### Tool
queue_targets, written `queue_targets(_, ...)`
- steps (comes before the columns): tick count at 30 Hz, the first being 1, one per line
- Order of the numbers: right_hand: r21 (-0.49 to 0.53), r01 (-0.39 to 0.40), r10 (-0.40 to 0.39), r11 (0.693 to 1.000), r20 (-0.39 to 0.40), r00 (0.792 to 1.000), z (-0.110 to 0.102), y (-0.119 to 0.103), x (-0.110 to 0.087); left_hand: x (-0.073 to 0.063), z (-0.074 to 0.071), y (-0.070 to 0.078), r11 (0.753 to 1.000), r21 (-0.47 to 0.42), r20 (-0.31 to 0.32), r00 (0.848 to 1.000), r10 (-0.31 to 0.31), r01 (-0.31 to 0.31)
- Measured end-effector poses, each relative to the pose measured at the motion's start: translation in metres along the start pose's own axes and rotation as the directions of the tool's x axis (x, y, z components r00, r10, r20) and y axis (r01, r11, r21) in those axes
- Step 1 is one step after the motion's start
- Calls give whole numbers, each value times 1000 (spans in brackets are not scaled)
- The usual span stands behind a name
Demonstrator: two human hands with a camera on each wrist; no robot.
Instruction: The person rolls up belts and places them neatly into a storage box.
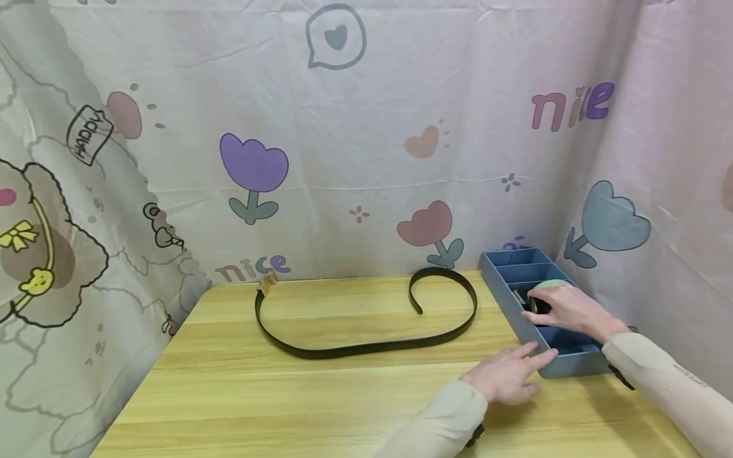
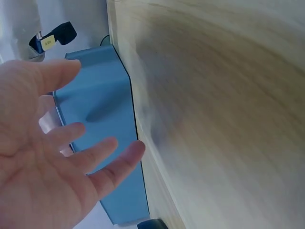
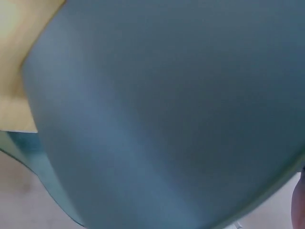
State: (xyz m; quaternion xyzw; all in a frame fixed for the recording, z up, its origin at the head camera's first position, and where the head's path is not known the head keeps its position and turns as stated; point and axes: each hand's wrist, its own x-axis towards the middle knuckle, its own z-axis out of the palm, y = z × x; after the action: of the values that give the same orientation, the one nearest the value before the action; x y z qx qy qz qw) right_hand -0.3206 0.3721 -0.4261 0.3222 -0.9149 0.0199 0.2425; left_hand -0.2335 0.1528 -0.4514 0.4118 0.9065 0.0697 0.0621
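Note:
My right hand [image 1: 572, 310] reaches into a blue box with compartments [image 1: 578, 365] at the right. Its thumb and fingers grip a dark, rounded thing [image 1: 537, 305] in a middle compartment; the hand hides most of it, so its kind is unclear. Part of a light green rounded thing [image 1: 553, 284] shows behind the knuckles. At the box's near left corner is my left hand [image 1: 506, 376], fingers spread and holding nothing. In the left wrist view its fingers [image 2: 125, 162] lie in front of the box's wall; contact is hard to tell. A black belt [image 1: 366, 348] lies curved across the table, its gold-coloured buckle [image 1: 267, 282] at the far left.
The wooden table [image 1: 275, 407] ends against a printed cloth [image 1: 355, 127] at the back, with more cloth on both sides. A small metallic thing [image 1: 518, 296] shows in the box beside the right hand. The box wall [image 3: 167, 119] fills most of the right wrist view.

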Motion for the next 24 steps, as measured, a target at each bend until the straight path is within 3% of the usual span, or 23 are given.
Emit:
queue_targets(7,9,-41,39,999,109,993,7,3,-2,-2,1,-1,1000,-27,16,1000,0,1)
queue_targets(11,16,-48,46,999,132,990,11,4,-4,-3,1,-1,999,-53,38,999,-7,9)
queue_targets(19,78,-43,35,996,98,995,13,2,-7,-5,1,-5,995,-98,55,998,-11,16)
queue_targets(24,77,-110,106,991,52,993,8,-4,-4,-13,0,-18,995,-102,46,999,23,-18)
